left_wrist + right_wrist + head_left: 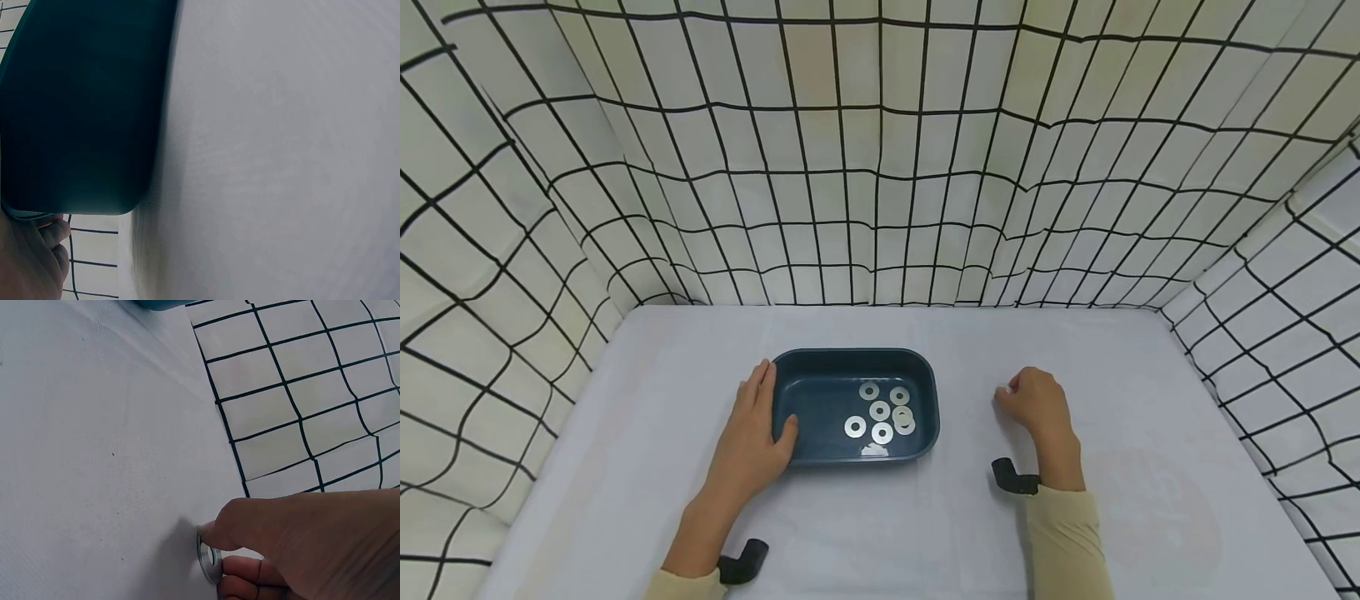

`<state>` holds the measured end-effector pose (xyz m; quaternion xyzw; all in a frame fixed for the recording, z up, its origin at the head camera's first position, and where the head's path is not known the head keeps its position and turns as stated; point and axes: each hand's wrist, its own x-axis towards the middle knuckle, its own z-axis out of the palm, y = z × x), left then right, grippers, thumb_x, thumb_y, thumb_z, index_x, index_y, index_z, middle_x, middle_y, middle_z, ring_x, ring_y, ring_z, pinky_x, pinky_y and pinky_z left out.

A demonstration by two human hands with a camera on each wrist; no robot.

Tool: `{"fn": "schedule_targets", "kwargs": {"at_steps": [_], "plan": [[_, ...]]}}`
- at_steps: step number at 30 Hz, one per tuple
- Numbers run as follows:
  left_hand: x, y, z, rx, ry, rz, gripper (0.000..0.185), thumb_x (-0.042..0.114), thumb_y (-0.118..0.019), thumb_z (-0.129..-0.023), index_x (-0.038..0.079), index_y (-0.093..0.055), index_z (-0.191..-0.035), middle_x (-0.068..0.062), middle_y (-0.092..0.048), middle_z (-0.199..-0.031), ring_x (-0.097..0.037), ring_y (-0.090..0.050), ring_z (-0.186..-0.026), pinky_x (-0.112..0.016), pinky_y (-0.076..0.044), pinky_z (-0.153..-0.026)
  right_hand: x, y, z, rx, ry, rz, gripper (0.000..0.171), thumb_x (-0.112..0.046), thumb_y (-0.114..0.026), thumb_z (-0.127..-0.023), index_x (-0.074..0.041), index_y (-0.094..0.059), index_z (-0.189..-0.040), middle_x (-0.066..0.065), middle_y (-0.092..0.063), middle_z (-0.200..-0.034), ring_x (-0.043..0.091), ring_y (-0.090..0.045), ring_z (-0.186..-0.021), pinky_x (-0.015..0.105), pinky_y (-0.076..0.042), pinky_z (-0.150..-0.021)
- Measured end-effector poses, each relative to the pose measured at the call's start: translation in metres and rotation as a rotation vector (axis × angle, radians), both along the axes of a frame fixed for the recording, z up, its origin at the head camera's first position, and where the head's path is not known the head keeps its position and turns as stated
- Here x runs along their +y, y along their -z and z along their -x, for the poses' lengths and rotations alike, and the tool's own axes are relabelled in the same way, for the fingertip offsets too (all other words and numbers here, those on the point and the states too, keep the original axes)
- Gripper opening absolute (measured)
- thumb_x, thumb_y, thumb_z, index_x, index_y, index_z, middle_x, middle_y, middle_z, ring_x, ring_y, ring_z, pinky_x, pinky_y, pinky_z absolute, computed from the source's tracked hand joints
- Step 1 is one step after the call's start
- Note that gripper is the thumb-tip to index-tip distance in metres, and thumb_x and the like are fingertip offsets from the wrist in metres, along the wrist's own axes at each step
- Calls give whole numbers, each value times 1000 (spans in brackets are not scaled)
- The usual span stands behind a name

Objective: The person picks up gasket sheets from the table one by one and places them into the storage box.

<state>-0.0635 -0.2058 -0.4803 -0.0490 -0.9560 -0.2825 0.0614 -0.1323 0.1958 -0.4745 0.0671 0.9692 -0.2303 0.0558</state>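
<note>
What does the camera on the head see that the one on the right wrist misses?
Only the head view shows the left hand gripping the dark tray and the washers lying in it. Only the right wrist view shows a washer pinched in the right hand's fingertips. Both show the right hand, the white table and the gridded curtain.

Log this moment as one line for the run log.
left hand: holds tray rim | right hand: pinches washer on table | tray: washers inside
</note>
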Motion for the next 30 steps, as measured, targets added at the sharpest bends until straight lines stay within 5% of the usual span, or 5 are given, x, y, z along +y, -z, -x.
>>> {"fn": "schedule_targets", "kwargs": {"at_steps": [6, 16, 21, 26, 30], "plan": [[0, 1, 1, 4, 6, 9, 82, 20, -60, -100, -5, -19, -167, -23, -18, -177, -48, -21, -163, -65, -24, -132, -6, -4, -4, -27, -25, -70, 29, -14, -64, -96, 13, -70, -104, 26, -75, -96, 31, -67, -77, 45, -59, -71], [0, 1, 1, -2, 2, 17, 82, 20, -60, -100, -4, -19, -167, -23, -18, -177, -49, -21, -163, -64, -23, -132, -17, -8, -6, -36, -38, -101, 13, -5, -62, -92, 5, -59, -84, 8, -51, -67, 22, -47, -61, 29, -37, -54], [0, 2, 1, -6, 4, 13, 82, 20, -60, -101, -4, -19, -167, -23, -17, -177, -49, -21, -163, -64, -23, -132, -13, -8, -4, -29, -59, -62, 16, -8, -67, -87, 6, -62, -84, 12, -58, -70, 21, -51, -63, 29, -42, -55], [0, 3, 2, -16, -4, 11, 82, 21, -60, -101, -3, -17, -168, -22, -17, -177, -50, -20, -162, -65, -23, -132, -7, -6, 0, 2, -46, -32, 31, -22, -79, -83, 6, -76, -96, 22, -77, -98, 27, -65, -76, 36, -56, -63], [0, 4, 2, -19, -5, 8, 82, 21, -60, -101, -2, -17, -168, -22, -17, -177, -48, -21, -163, -65, -23, -132, -6, -4, 2, -2, -44, -34, 28, -23, -80, -82, 2, -74, -91, 17, -75, -91, 25, -63, -74, 33, -52, -60]]}}
